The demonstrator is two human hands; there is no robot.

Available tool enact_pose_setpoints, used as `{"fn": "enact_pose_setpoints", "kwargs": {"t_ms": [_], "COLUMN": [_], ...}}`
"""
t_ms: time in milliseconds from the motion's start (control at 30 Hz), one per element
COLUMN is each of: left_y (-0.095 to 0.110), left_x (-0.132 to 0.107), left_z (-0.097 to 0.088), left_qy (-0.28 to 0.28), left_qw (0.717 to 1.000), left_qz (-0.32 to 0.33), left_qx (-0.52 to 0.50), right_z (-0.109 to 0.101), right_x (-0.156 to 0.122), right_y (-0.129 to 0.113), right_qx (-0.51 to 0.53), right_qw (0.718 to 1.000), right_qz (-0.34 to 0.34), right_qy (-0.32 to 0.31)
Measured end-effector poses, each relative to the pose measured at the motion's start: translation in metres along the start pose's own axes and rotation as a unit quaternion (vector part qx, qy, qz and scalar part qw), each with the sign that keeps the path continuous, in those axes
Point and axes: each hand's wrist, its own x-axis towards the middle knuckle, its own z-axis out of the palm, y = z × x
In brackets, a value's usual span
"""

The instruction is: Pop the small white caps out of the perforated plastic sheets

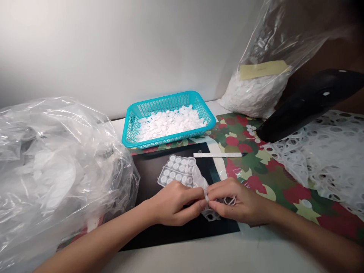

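Left hand (173,203) and right hand (240,201) both pinch a plastic sheet of white discs (178,170) over a black mat (182,236), a turquoise basket (167,101) just beyond the mat.

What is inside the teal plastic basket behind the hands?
The teal plastic basket holds a heap of small white round discs; they cover its floor, so whatever lies beneath them cannot be seen.

Left hand (173,203), right hand (241,203), pinched close together
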Motion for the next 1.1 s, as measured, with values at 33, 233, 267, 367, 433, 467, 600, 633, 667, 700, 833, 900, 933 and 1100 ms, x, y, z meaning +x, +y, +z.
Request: {"fn": "enact_pose_setpoints", "kwargs": {"t_ms": [33, 233, 267, 367, 433, 467, 600, 633, 667, 700, 833, 900, 933, 1100], "left_y": [0.000, 0.000, 0.000, 0.000, -0.001, -0.001, -0.002, -0.001, -0.001, -0.001, 0.000, 0.001, 0.001, 0.002], "left_x": [0.000, 0.001, 0.001, 0.000, 0.000, -0.001, -0.001, -0.001, -0.001, 0.000, 0.000, 0.001, 0.001, 0.001], "left_z": [0.000, 0.007, 0.008, 0.011, 0.011, 0.011, 0.009, 0.008, 0.008, 0.008, 0.009, 0.010, 0.010, 0.011], "left_qy": [0.004, 0.012, 0.017, 0.029, 0.031, 0.029, 0.018, 0.019, 0.021, 0.024, 0.025, 0.029, 0.031, 0.030], "left_qw": [1.000, 0.997, 0.997, 0.996, 0.997, 0.997, 0.998, 0.998, 0.998, 0.998, 0.997, 0.996, 0.996, 0.997], "left_qz": [0.002, 0.030, 0.027, 0.013, 0.015, 0.015, 0.020, 0.022, 0.023, 0.023, 0.023, 0.020, 0.017, 0.014], "left_qx": [0.009, 0.072, 0.077, 0.078, 0.073, 0.071, 0.058, 0.053, 0.050, 0.052, 0.075, 0.079, 0.079, 0.073], "right_z": [0.000, 0.003, 0.003, 0.004, 0.004, 0.005, 0.005, 0.005, 0.005, 0.005, 0.006, 0.007, 0.008, 0.008], "right_x": [0.000, 0.000, 0.000, 0.001, 0.001, 0.001, 0.000, 0.000, 0.000, 0.000, 0.000, 0.000, 0.000, 0.001], "right_y": [0.000, 0.000, 0.000, -0.001, 0.000, 0.000, -0.002, -0.002, -0.003, -0.004, -0.004, -0.003, -0.002, -0.001], "right_qx": [-0.002, -0.027, -0.028, -0.027, -0.028, -0.029, -0.034, -0.036, -0.038, -0.040, -0.047, -0.045, -0.044, -0.037], "right_qw": [1.000, 0.999, 0.999, 0.999, 0.999, 0.999, 0.999, 0.999, 0.999, 0.999, 0.999, 0.999, 0.999, 0.999], "right_qz": [0.000, -0.015, -0.018, -0.021, -0.021, -0.021, -0.021, -0.021, -0.019, -0.017, -0.014, -0.019, -0.020, -0.022], "right_qy": [-0.003, -0.006, -0.005, 0.004, 0.008, 0.010, 0.007, 0.005, 0.003, 0.000, 0.004, 0.012, 0.016, 0.027]}}
